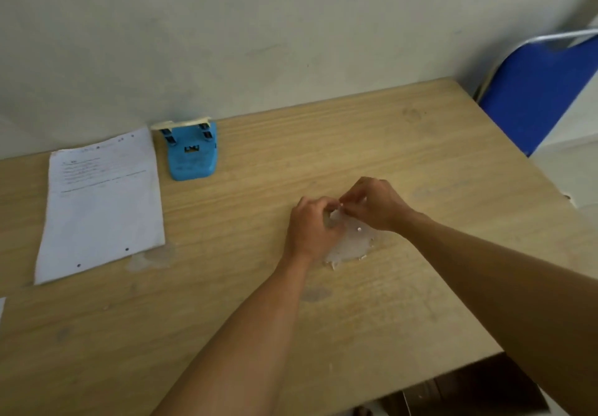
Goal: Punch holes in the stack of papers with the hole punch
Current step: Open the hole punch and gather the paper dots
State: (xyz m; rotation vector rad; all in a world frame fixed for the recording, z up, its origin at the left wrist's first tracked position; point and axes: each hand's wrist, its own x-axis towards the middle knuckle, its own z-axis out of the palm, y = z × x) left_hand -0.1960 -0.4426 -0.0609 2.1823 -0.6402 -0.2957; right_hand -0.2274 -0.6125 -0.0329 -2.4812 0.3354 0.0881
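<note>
The stack of papers [100, 208] lies flat at the table's left, with two dark holes near its front edge. Right of its far corner, by the wall, stands the blue hole punch [191, 153]. Both hands are far from them, at the table's middle. My left hand [310, 228] is curled, palm inward, around small white paper bits. My right hand [375, 203] touches it fingertip to fingertip and pinches a tiny white paper dot [341, 204]. Another white dot [359, 229] lies under the hands on a ragged white patch [348, 249] of the tabletop.
The wooden table [388, 144] ends at a pale wall behind. A blue chair [537, 89] stands past the far right corner. The table's front right edge drops to a dark gap [469, 386]. A white sheet corner [1, 309] shows at the left border.
</note>
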